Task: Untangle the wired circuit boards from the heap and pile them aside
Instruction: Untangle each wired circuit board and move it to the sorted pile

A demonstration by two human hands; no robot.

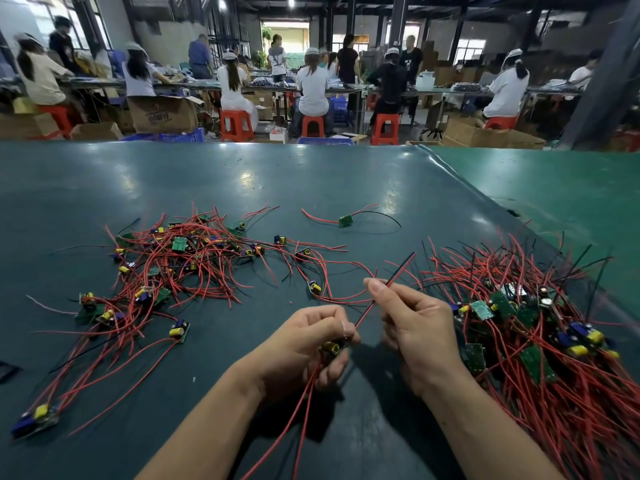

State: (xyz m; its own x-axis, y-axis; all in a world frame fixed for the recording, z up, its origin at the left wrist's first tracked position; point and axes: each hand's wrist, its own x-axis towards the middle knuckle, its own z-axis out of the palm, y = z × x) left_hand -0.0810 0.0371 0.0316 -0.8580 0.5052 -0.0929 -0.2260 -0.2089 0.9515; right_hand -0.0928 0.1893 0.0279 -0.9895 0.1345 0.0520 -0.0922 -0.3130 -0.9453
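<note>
Hands work at the near middle of the dark green surface (311, 188); the left hand (304, 348) has its grip curled round a small circuit board (334, 347) with a yellow capacitor, held just above the surface, red wires trailing down from it toward the near edge; the right hand (412, 327) has its grip narrow, thumb and forefinger pinching a red and black wire pair (398, 271) that runs from the board up and away to the right, its free end raised over the surface; the tangled heap (187, 258) of boards and red wires lies to the left, spread wide, with loose boards scattered at its near side, among them one with a yellow capacitor and a blue part (179, 331) and another near the left near corner (36, 419); the sorted pile (526, 327) lies to the right, just beside the right hand, its green boards bunched together and its red wires fanning toward the near right edge; a single board with one red and one black lead (345, 221) lies apart, farther back between the two; beyond the surface, seated people (313, 88) work at long benches, on red stools (236, 124), with cardboard boxes (162, 114) on the floor behind them.
</note>
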